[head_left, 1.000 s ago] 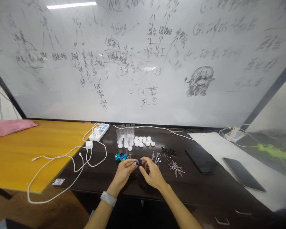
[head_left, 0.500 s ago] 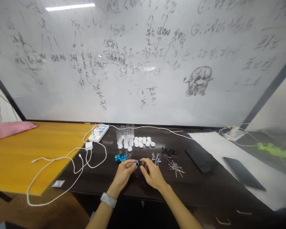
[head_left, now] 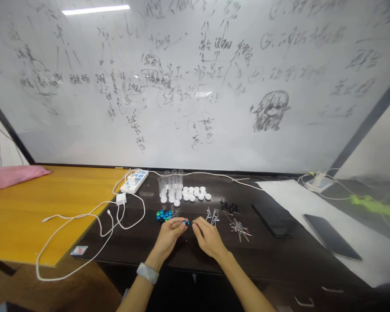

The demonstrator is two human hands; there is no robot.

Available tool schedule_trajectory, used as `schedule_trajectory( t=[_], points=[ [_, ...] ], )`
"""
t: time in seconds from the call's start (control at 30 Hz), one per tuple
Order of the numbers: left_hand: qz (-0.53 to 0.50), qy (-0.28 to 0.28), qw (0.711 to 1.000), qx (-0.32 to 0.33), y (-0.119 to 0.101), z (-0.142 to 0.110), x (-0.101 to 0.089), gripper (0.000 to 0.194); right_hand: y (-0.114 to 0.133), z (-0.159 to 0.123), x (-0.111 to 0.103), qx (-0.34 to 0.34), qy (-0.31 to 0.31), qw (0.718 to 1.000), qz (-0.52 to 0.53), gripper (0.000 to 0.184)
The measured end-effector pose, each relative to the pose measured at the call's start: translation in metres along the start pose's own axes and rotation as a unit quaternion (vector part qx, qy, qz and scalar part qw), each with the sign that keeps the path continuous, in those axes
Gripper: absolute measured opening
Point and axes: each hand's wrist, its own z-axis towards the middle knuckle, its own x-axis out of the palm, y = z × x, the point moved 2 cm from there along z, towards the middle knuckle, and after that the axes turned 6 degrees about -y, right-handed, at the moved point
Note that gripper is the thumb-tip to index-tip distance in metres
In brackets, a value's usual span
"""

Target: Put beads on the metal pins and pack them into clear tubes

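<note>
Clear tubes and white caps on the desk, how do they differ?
The clear tubes are see-through and stand upright, while the white caps are opaque and lie flat. The tubes are tall and narrow; the caps are short, round discs. Both sit grouped in rows on the dark desk.

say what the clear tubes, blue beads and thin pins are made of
The clear tubes look like plastic, being see-through. The blue beads seem glossy coated metal or glass, given sharp highlights. The thin pins look like bright metal, glinting.
</note>
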Motion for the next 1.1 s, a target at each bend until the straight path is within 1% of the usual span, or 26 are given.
schedule_trajectory(
  t=[0.03, 0.1, 0.13, 0.2, 0.23, 0.3, 0.37, 0.4, 0.47, 0.67, 0.73, 0.87, 0.97, 1.03, 1.1],
  points=[
    [0.000, 0.000, 1.000, 0.001, 0.0002, 0.0002, -0.0002, 0.028, -0.0004, -0.0001, -0.0001, 0.005, -0.003, 1.000, 0.003, 0.016],
    [-0.001, 0.000, 1.000, 0.001, 0.0007, 0.0006, -0.0007, 0.028, -0.0006, -0.0001, -0.0005, 0.009, -0.011, 1.000, 0.007, 0.021],
    [-0.002, 0.000, 1.000, 0.001, 0.0009, 0.0008, -0.0009, 0.028, -0.0004, -0.0001, -0.0006, 0.008, -0.012, 1.000, 0.006, 0.021],
    [-0.002, -0.001, 1.000, 0.001, 0.0013, 0.0011, -0.0013, 0.029, 0.0005, 0.0000, -0.0006, 0.002, -0.008, 1.000, -0.001, 0.012],
    [-0.001, -0.001, 1.000, 0.001, 0.0013, 0.0011, -0.0014, 0.030, 0.0008, 0.0001, -0.0006, 0.002, -0.006, 1.000, -0.002, 0.012],
    [0.001, -0.003, 1.000, 0.001, 0.0013, 0.0012, -0.0016, 0.030, 0.0013, 0.0002, -0.0008, 0.009, -0.008, 1.000, 0.004, 0.015],
    [0.002, -0.003, 1.000, 0.000, 0.0011, 0.0011, -0.0014, 0.030, 0.0018, 0.0003, -0.0011, 0.008, -0.013, 1.000, 0.010, 0.024],
    [0.002, -0.002, 1.000, -0.001, 0.0010, 0.0009, -0.0012, 0.029, 0.0021, 0.0004, -0.0011, 0.004, -0.012, 1.000, 0.009, 0.024],
    [0.001, -0.002, 1.000, -0.002, 0.0006, 0.0006, -0.0006, 0.029, 0.0027, 0.0006, -0.0012, -0.005, -0.010, 1.000, 0.002, 0.016],
    [-0.002, -0.007, 1.000, -0.002, -0.0005, -0.0005, 0.0008, 0.030, 0.0018, 0.0007, -0.0014, 0.004, -0.011, 1.000, 0.004, 0.023],
    [-0.001, -0.008, 1.000, 0.000, -0.0005, -0.0005, 0.0008, 0.031, 0.0018, 0.0007, -0.0012, -0.002, -0.008, 1.000, -0.004, 0.015],
    [0.000, -0.007, 1.000, -0.002, -0.0004, -0.0004, 0.0006, 0.030, 0.0017, 0.0003, -0.0016, 0.008, -0.011, 1.000, 0.000, 0.016],
    [0.003, -0.005, 1.000, -0.003, -0.0011, -0.0008, 0.0012, 0.030, 0.0027, 0.0001, -0.0017, -0.003, -0.016, 1.000, 0.000, 0.024],
    [0.002, -0.006, 1.000, -0.005, -0.0015, -0.0011, 0.0017, 0.030, 0.0033, 0.0003, -0.0017, -0.013, -0.019, 1.000, -0.009, 0.017],
    [0.000, -0.006, 1.000, -0.005, -0.0017, -0.0013, 0.0021, 0.029, 0.0031, 0.0004, -0.0016, -0.009, -0.024, 1.000, -0.010, 0.016]
  ],
)
